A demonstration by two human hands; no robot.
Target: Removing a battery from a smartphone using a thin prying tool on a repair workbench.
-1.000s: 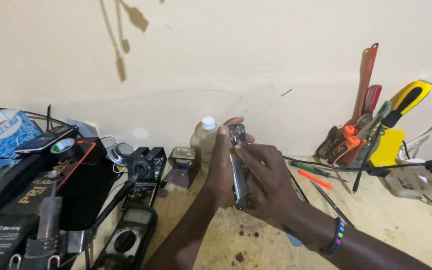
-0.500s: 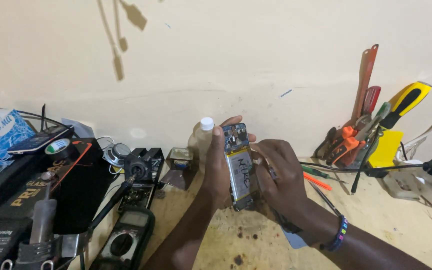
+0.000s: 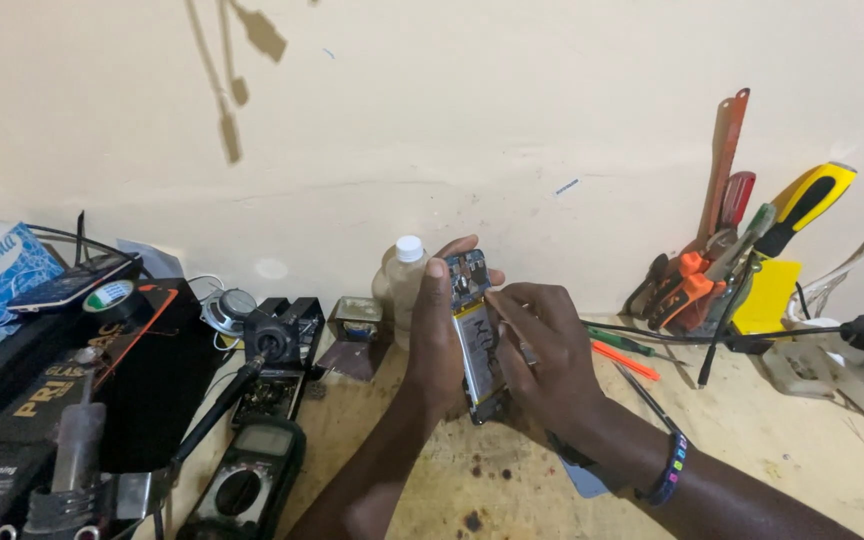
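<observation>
My left hand (image 3: 432, 345) holds an opened phone (image 3: 474, 330) upright above the bench, its back cover off so the battery and circuit board show. The fingers wrap its left edge and top. My right hand (image 3: 542, 360) rests against the phone's right side, with the fingertips pressing on its exposed inside near the upper part. A beaded bracelet (image 3: 667, 468) circles my right wrist. A small clear bottle with a white cap (image 3: 404, 285) stands just behind the phone, against the wall.
A multimeter (image 3: 247, 490) and a soldering iron stand (image 3: 274, 335) lie at the left beside black boxes (image 3: 62, 390). Pliers, screwdrivers and a yellow-handled tool (image 3: 742, 250) lean on the wall at right. An orange tool (image 3: 624, 358) and a power strip (image 3: 832, 370) lie nearby.
The phone has turned so its open inside faces the camera more. My right fingers have shifted onto its upper inside. The view has drifted slightly right.
</observation>
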